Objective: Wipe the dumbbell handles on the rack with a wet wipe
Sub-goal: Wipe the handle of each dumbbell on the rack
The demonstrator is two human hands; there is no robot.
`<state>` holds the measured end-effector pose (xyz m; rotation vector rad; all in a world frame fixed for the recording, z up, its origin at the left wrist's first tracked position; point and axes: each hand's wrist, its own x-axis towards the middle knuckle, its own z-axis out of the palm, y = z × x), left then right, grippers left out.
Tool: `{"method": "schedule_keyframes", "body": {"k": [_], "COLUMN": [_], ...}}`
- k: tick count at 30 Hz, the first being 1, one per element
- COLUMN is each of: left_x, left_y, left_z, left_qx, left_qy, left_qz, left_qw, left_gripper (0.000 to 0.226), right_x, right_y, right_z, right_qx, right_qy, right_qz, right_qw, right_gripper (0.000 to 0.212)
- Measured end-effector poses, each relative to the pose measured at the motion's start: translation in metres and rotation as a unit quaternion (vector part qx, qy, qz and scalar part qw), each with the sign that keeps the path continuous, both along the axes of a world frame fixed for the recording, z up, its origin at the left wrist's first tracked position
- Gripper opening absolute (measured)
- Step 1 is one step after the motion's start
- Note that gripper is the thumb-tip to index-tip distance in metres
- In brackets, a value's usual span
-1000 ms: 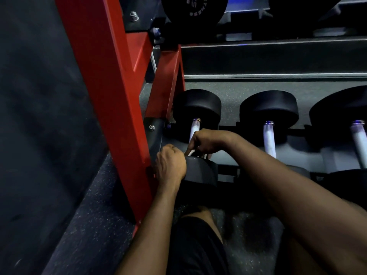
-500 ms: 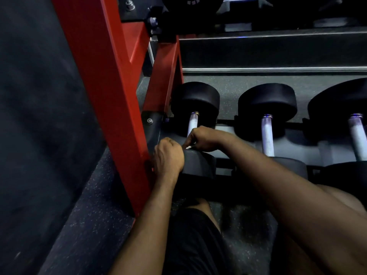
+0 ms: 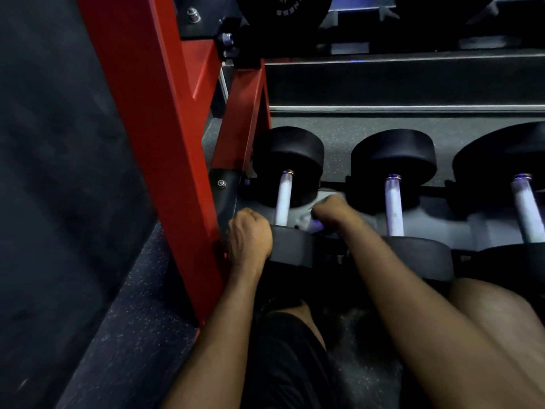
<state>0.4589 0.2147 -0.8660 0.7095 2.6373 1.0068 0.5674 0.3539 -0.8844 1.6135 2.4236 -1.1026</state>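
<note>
Right hand sat clenched around a pale wet wipe, knuckles up, just beside the right side of the leftmost handle and not wrapped around it. That handle lay to the hand's left, its long axis running away from the person toward the back of the rack, between a far weight head and a near weight head. Left hand was closed in a fist over the left edge of the near head, apparently steadying the dumbbell; whether its fingers gripped the head or only pressed on it could not be told.

Of the 2 hands, the right was the nearer to every handle on the shelf. A 2nd handle lay to its right, parallel to the 1st, and a 3rd handle stood farther right still, near the frame edge. All 3 pointed the same way, so a wiping stroke would probably have to run front to back along each bar.

A red upright post of the rack stood close against the left hand and would likely limit any reach from that side. The shelf above overhung the far heads, leaving a low gap to work in. Speckled rubber floor lay under the person's knees.
</note>
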Motion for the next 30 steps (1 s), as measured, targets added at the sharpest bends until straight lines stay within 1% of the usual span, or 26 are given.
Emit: {"method": "schedule_keyframes", "body": {"k": [1, 2, 4, 6, 7, 9, 10, 12, 14, 15, 18, 19, 20, 22, 24, 26, 28, 30], "left_x": [0.001, 0.001, 0.004, 0.006, 0.007, 0.008, 0.009, 0.010, 0.011, 0.012, 0.012, 0.011, 0.011, 0.012, 0.012, 0.012, 0.012, 0.010], "left_y": [0.000, -0.001, -0.001, -0.003, -0.003, -0.003, -0.003, -0.004, -0.005, -0.005, -0.005, -0.005, -0.005, -0.005, -0.005, -0.006, -0.006, -0.006], "left_z": [0.001, 0.002, 0.003, 0.007, 0.008, 0.008, 0.008, 0.009, 0.010, 0.010, 0.011, 0.011, 0.010, 0.011, 0.012, 0.011, 0.010, 0.009], "left_qx": [-0.002, -0.004, 0.002, 0.012, 0.018, 0.025, 0.024, 0.017, 0.013, 0.014, 0.016, 0.019, 0.021, 0.020, 0.019, 0.021, 0.025, 0.026], "left_qy": [0.006, 0.010, 0.006, 0.006, 0.006, 0.008, 0.010, 0.011, 0.014, 0.015, 0.012, 0.012, 0.013, 0.015, 0.013, 0.012, 0.009, 0.008], "left_qz": [-0.004, -0.005, 0.005, 0.018, 0.027, 0.045, 0.051, 0.059, 0.060, 0.059, 0.058, 0.059, 0.058, 0.058, 0.056, 0.052, 0.049, 0.048], "left_qw": [1.000, 1.000, 1.000, 1.000, 0.999, 0.999, 0.998, 0.998, 0.998, 0.998, 0.998, 0.998, 0.998, 0.998, 0.998, 0.998, 0.998, 0.998], "left_gripper": [0.035, 0.035, 0.034, 0.033, 0.033, 0.034, 0.035, 0.035, 0.034, 0.034, 0.034, 0.034, 0.034, 0.034, 0.034, 0.033, 0.033, 0.032], "right_x": [-0.007, -0.015, -0.022, -0.021, -0.020, -0.014, -0.014, -0.016, -0.016, -0.016, -0.013, -0.012, -0.012, -0.011, -0.013, -0.014, -0.011, -0.008], "right_y": [-0.009, -0.015, -0.025, -0.027, -0.025, -0.021, -0.020, -0.024, -0.029, -0.030, -0.026, -0.025, -0.026, -0.030, -0.032, -0.028, -0.022, -0.018], "right_z": [-0.004, -0.007, -0.009, -0.011, -0.010, -0.012, -0.014, -0.012, -0.007, -0.006, -0.012, -0.016, -0.019, -0.018, -0.015, -0.017, -0.019, -0.019], "right_qx": [-0.018, -0.048, -0.098, -0.099, -0.099, -0.064, -0.056, -0.083, -0.107, -0.107, -0.077, -0.072, -0.079, -0.130, -0.162, -0.135, -0.086, -0.063], "right_qy": [-0.004, 0.026, 0.086, 0.112, 0.126, 0.137, 0.135, 0.136, 0.135, 0.138, 0.149, 0.153, 0.165, 0.209, 0.217, 0.204, 0.176, 0.180], "right_qz": [0.011, 0.014, 0.029, 0.021, -0.008, -0.067, -0.071, -0.034, 0.012, 0.020, -0.029, -0.040, -0.042, -0.044, -0.024, -0.012, -0.022, -0.039], "right_qw": [1.000, 0.998, 0.991, 0.989, 0.987, 0.986, 0.987, 0.987, 0.985, 0.984, 0.985, 0.985, 0.982, 0.968, 0.962, 0.969, 0.980, 0.981], "right_gripper": [0.022, 0.019, 0.020, 0.015, 0.017, 0.025, 0.026, 0.019, 0.020, 0.019, 0.030, 0.029, 0.027, 0.025, 0.024, 0.021, 0.021, 0.026]}}
